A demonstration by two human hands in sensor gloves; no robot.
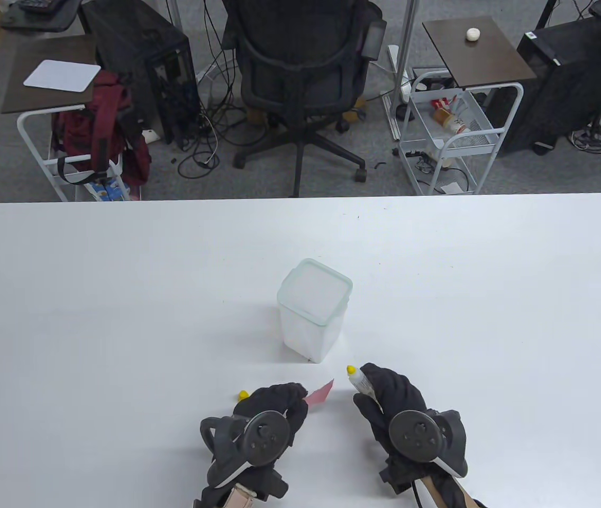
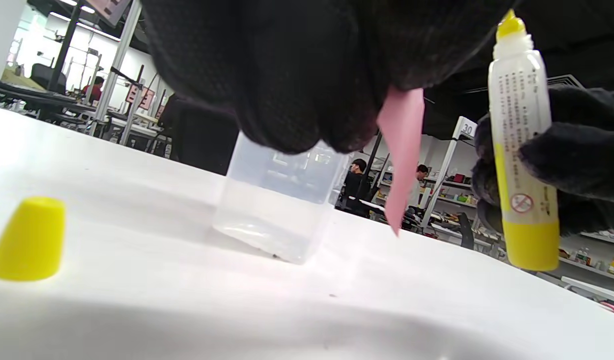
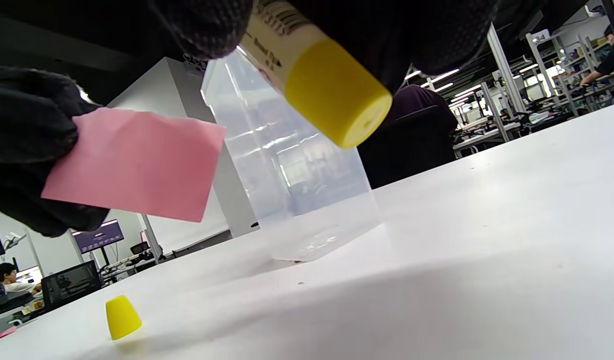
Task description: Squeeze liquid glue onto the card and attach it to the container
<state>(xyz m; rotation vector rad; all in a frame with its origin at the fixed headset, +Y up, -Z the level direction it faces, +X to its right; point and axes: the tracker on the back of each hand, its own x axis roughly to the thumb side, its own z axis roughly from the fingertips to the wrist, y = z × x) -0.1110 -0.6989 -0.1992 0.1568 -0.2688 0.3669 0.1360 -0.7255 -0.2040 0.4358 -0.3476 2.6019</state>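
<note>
A clear square plastic container point(image 1: 314, 308) with a lid stands upright mid-table; it also shows in the left wrist view point(image 2: 277, 210) and the right wrist view point(image 3: 292, 175). My left hand point(image 1: 274, 407) pinches a pink card point(image 1: 320, 393) above the table, seen edge-on in the left wrist view point(image 2: 404, 160) and flat-on in the right wrist view point(image 3: 137, 162). My right hand point(image 1: 390, 394) grips an uncapped glue tube point(image 1: 357, 378) with a yellow tip, nozzle pointing toward the container, right of the card point(image 2: 522, 145) point(image 3: 317, 75). The yellow cap point(image 1: 243, 394) lies on the table left of my left hand point(image 2: 29, 239) point(image 3: 122, 316).
The white table point(image 1: 120, 296) stretches wide around the container. Beyond its far edge stand an office chair point(image 1: 300, 69), two wire carts point(image 1: 454, 127) and computer towers on the floor.
</note>
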